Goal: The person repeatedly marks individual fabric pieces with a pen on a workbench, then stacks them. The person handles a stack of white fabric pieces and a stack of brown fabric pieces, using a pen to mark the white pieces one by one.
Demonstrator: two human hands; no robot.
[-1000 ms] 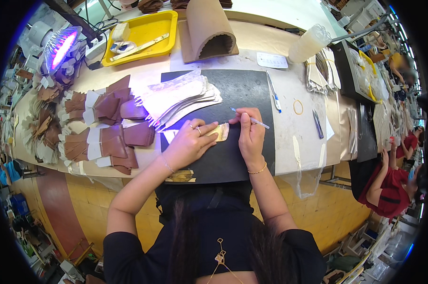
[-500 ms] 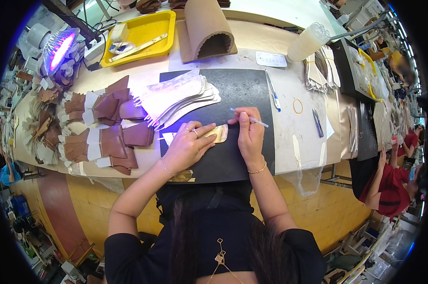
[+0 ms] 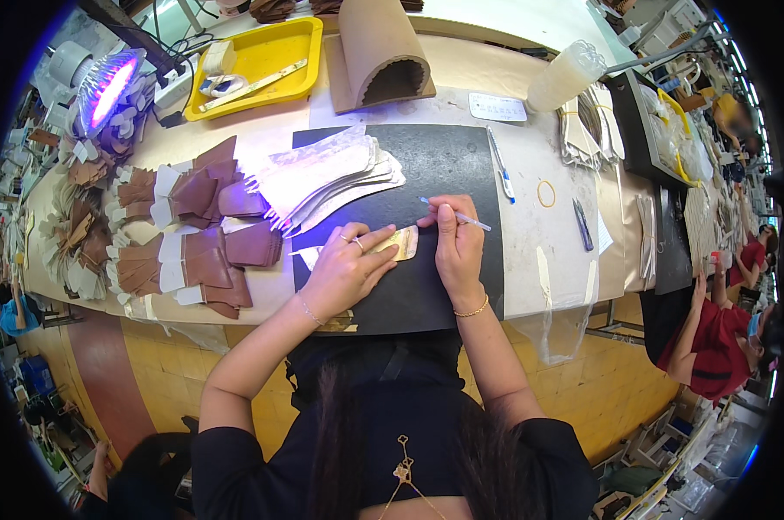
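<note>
head view: left hand presses flat on small tan leather piece atop black rectangular cutting mat, right hand pinching thin white pen.

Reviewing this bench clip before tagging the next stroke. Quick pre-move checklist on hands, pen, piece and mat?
1. Left hand lies flat on the small tan piece, pinning it: ok.
2. Right hand grips the thin pen between its fingers: ok.
3. Pen tip touching the piece: cannot tell, the fingers hide it.
4. Piece lies fully on the black mat: ok.
5. Stack of pale cut pieces sits apart from both hands, farther up the mat: ok.
6. Spare blue pen lies beyond the right hand, apart from it: ok.
</note>
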